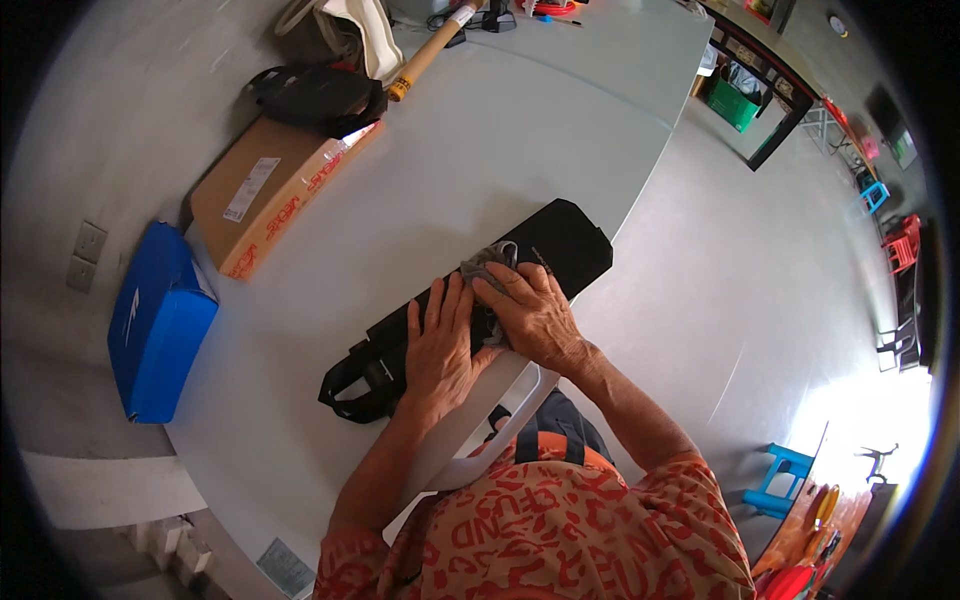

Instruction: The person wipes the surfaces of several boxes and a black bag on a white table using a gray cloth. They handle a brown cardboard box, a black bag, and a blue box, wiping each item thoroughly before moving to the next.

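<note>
A long black fabric case (568, 243) lies slantwise on the pale table, with a strap handle (345, 392) at its near left end. My left hand (438, 350) rests on the middle of the case, its fingers stretched out and slightly apart. Just right of it, my right hand (535, 318) presses a crumpled grey cloth (488, 258) against the case, its fingers curled over the fabric. Part of the cloth is hidden beneath my hands.
Along the wall side stand a blue box (165, 320), a cardboard box (270, 195) with a black bag (320, 98) on it, and a cardboard tube (432, 55). A white plastic rim (505, 430) shows by my waist. The table's edge (650, 180) runs on the right.
</note>
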A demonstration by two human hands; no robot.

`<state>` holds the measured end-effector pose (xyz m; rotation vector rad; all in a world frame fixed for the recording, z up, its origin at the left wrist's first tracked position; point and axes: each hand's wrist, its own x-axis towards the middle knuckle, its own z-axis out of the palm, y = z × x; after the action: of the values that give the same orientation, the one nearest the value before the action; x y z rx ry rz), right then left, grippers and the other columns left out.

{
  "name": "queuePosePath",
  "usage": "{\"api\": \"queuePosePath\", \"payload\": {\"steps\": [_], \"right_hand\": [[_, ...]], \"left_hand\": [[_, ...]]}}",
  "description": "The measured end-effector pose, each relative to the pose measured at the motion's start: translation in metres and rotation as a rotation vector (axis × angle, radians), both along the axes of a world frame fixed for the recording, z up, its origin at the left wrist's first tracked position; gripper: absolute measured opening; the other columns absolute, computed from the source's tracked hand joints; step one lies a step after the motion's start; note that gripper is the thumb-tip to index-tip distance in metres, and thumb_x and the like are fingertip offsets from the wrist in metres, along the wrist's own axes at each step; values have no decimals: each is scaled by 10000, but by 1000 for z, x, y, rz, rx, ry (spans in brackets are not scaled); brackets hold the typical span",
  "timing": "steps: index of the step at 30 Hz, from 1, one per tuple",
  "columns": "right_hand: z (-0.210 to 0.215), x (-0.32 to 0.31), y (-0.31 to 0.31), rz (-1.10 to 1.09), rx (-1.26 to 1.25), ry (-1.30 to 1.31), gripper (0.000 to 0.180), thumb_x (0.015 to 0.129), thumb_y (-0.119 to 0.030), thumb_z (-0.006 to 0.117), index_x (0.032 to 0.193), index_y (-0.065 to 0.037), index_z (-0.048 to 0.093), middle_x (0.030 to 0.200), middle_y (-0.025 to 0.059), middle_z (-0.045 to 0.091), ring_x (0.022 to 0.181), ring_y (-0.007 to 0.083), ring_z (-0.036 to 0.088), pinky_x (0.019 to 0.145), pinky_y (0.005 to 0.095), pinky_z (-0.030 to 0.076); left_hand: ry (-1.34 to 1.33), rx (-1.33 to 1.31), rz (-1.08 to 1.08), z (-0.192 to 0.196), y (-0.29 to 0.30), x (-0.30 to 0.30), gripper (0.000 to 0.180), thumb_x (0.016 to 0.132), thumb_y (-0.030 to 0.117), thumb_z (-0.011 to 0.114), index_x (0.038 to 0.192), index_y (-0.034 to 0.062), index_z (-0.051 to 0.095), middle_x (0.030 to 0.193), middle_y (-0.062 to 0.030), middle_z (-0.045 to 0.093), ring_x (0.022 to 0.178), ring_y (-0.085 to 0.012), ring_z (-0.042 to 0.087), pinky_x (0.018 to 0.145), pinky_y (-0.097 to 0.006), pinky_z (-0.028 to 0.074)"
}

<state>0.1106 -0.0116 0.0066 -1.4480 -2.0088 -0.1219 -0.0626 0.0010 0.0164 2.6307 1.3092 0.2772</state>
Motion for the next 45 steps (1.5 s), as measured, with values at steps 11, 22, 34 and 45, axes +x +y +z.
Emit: {"api": "queuePosePath", "payload": {"steps": [11,22,34,45], "right_hand": [[-4,66,51,-408,24,-131,385,856,-96,587,1240,-124,568,1287,96,563,1251,320,484,980,481,374],[1,3,12,-47,-39,-92,398,840,-82,601,1237,-106,586,1311,127,546,1328,289,434,1048,479,363],[3,14,24,-83,-53,-91,367,845,-101,631,1210,-139,619,1263,91,602,1286,297,487,1091,488,328],[-3,75,49,-404,-75,-136,398,875,-126,582,1271,-155,549,1237,71,548,1106,300,522,886,484,413]], "left_hand": [[-95,9,-10,-3,0,-1,821,848,443,675,1465,68,285,1543,-155,258,1432,-361,220,1140,-577,164],[-297,-49,16,-2,1,0,1053,773,335,783,1504,24,91,1519,-235,242,1428,-361,234,1138,-573,170],[-268,-5,-44,-7,4,-7,1042,752,443,773,1488,14,174,1521,-236,226,1433,-388,192,1140,-569,164],[-280,14,-95,-10,6,-10,947,766,608,690,1428,20,355,1519,-245,226,1429,-426,166,1123,-611,156]]}}
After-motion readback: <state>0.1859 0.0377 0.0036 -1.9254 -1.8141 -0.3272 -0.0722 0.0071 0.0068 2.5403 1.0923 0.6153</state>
